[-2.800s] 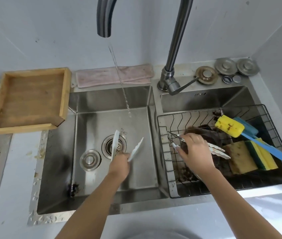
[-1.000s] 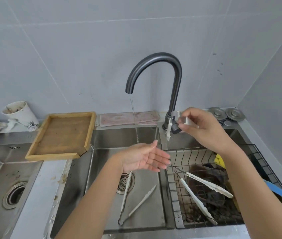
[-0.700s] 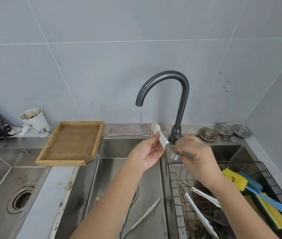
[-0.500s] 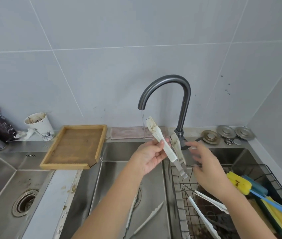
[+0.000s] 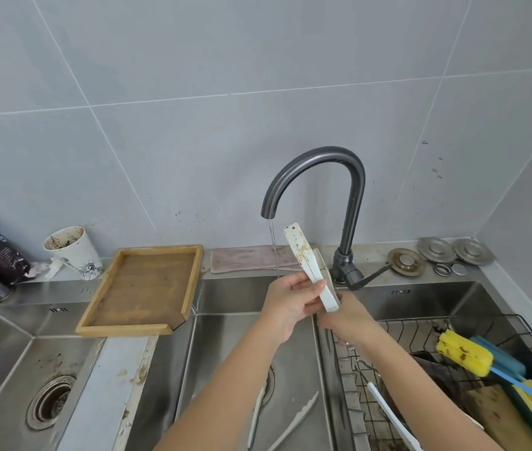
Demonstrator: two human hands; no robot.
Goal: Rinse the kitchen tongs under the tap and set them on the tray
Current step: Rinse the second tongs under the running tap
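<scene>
A: Head view first: where are the tongs [image 5: 310,265] relative to the hands?

B: Held between both. The left hand [image 5: 290,304] has its fingers curled round the lower half, thumb across the front. The right hand [image 5: 349,315] sits just below and to the right, closed against the hinge end; its fingers are mostly hidden behind the tongs, so I cannot tell exactly how they pinch.

A: And the long axis?

B: Tilted up and away from the left hand, leaning left, the soiled tips highest. The two blades are pressed nearly together.

A: How does that sit against the water?

B: The stream [image 5: 272,249] from the tap [image 5: 351,196] falls just left of the tips, passing above the left hand's knuckles. Tips and water look just apart, not touching, though that gap is thin.

A: So the rinse turns on that?

B: I'd judge so: tipping the dirty ends further left, toward the left hand's side, would put them in the stream. The left hand is the nearer one to steer.

A: And the tray [image 5: 142,292]?

B: Well off to the left of the left hand, beyond the basin edge, with nothing on it. Other tongs [image 5: 290,424] lie in the sink [image 5: 225,320] below the forearms.
</scene>
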